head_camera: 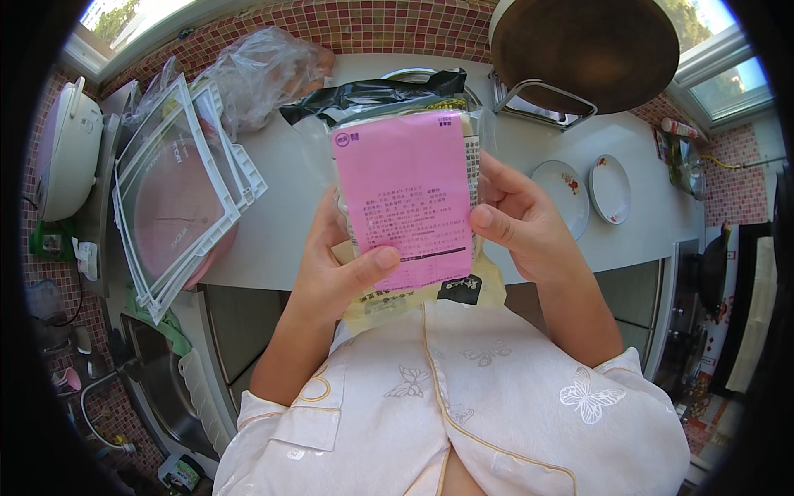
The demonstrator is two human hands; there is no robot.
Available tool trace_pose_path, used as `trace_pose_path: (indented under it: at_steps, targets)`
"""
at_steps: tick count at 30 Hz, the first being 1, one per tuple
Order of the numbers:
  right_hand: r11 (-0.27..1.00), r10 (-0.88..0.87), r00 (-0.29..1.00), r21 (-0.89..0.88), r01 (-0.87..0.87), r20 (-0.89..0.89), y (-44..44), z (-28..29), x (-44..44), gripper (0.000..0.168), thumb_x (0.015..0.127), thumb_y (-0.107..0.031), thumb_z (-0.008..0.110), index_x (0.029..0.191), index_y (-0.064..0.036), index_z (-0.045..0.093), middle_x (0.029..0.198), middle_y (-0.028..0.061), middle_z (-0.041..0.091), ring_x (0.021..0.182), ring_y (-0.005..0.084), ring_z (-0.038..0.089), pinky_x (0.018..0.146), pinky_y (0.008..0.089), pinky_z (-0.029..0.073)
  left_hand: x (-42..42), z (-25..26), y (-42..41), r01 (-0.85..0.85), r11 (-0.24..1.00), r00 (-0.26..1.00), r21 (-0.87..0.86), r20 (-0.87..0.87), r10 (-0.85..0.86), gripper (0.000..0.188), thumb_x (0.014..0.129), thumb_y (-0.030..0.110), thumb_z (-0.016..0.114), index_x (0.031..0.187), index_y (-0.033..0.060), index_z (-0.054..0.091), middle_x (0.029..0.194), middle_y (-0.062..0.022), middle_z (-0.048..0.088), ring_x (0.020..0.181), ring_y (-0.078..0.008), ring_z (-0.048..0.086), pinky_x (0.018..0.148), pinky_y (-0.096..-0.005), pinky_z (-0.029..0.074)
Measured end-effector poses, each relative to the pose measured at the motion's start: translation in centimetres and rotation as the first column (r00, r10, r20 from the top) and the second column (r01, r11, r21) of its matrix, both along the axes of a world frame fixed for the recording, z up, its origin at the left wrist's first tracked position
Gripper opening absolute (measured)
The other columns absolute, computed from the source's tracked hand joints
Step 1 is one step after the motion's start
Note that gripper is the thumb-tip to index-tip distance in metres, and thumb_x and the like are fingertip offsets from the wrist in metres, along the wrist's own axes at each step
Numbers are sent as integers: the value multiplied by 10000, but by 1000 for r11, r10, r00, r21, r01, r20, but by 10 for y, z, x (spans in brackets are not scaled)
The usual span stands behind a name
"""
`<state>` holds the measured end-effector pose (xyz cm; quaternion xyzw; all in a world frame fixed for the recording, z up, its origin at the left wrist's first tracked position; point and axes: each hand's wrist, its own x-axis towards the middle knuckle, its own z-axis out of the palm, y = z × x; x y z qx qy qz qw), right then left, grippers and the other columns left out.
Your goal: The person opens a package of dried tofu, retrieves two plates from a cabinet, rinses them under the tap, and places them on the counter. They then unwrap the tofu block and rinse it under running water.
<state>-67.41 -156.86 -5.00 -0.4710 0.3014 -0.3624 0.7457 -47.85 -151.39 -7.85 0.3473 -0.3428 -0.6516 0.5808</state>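
Observation:
Between my hands is a plastic food package [403, 155], held up before my chest above the counter's front edge. A pink label with printed writing covers most of the side facing me. My left hand [338, 257] grips its lower left, the thumb lying across the label. On the other side my right hand [518, 214] holds the right edge, its thumb on the label's margin and the fingers behind. The package's top end is dark green film, and a pale yellow printed part hangs below the label. What the package contains is hidden by the label.
White-framed clear covers [186, 204] lean over a pink basin [180, 248] on the left. Behind them sits a crumpled clear plastic bag [260, 74]. Floral plates [611, 189] lie at right, below a large round dark board [583, 49] in a metal rack. A sink [167, 384] is at lower left.

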Motion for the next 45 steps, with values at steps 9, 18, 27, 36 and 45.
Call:
trace_pose_path:
  at_steps: [9,18,27,36,45]
  targets:
    - [999,-33,999,-8,33,-40,1,-2,1,636,791,-144,628,1309,5,290,1129,124,521,1000,151,507,869,284,401,0,0,0,1,1000,999,1,40,-1,785,686,215,717,1270,-18,247,1109,-163,506,1019,-228,518,855,-340,424]
    - [1000,-10,999,21,11,-35,1,-1,1,635,792,-150,629,1306,10,292,1134,127,516,999,152,505,870,287,400,1,1,0,8,1000,999,12,39,-8,774,685,220,714,1266,-13,259,1106,-157,511,1011,-216,524,850,-333,428]
    - [984,-126,980,-148,103,-154,-3,-4,-4,591,793,-147,628,1295,-33,337,1128,113,518,991,164,508,854,286,410,0,-10,-1,-42,983,995,-180,80,57,708,650,81,743,1228,0,343,1084,-101,527,979,-169,523,826,-292,429]
    - [409,-428,872,-911,-47,-237,-2,20,3,173,679,46,624,828,-41,617,867,73,602,800,200,574,697,286,458,23,-46,4,55,982,896,-182,443,32,629,609,-47,734,1163,-13,438,1061,-79,541,949,-151,530,805,-284,439]
    - [346,-484,736,-876,-335,-473,-3,11,11,273,648,-10,651,916,-37,606,949,81,573,841,248,544,713,324,448,19,-51,10,-42,984,903,-175,415,112,633,584,-59,736,1155,23,477,1034,-78,554,940,-143,535,817,-266,433]
